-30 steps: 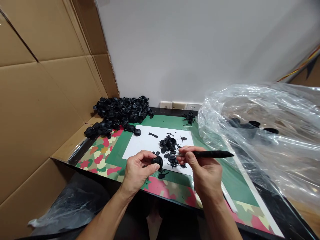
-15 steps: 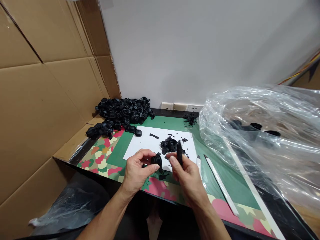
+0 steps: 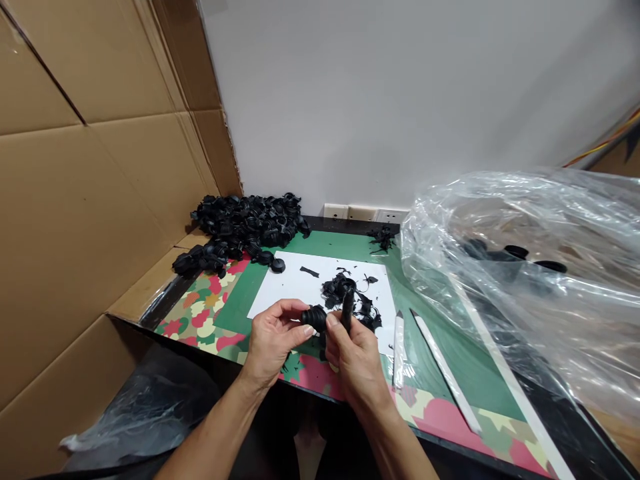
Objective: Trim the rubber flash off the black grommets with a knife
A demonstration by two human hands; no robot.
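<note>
Between the thumb and fingers of my left hand [image 3: 273,340] is a black ribbed rubber bellows [image 3: 314,319], held sideways over the front edge of a white paper sheet [image 3: 285,287]. My right hand [image 3: 356,350] is closed around a dark, stick-like tool [image 3: 347,310] that points up; its kind and working end cannot be made out. The right fingertips meet the right end of the bellows. Just behind the hands, black rubber scraps [image 3: 340,287] lie heaped on the paper.
A big pile of black ribbed parts [image 3: 245,223] stands at the back left, beside a cardboard wall [image 3: 100,180]. Two white pointed sticks [image 3: 445,370] lie at the right. A clear plastic bag [image 3: 500,207] with black parts covers the right side. More scraps [image 3: 383,239] sit by the sockets.
My right hand has moved left and its fingers now touch the bellows. The bellows has turned more sideways in my left hand, which stays nearly in place.
</note>
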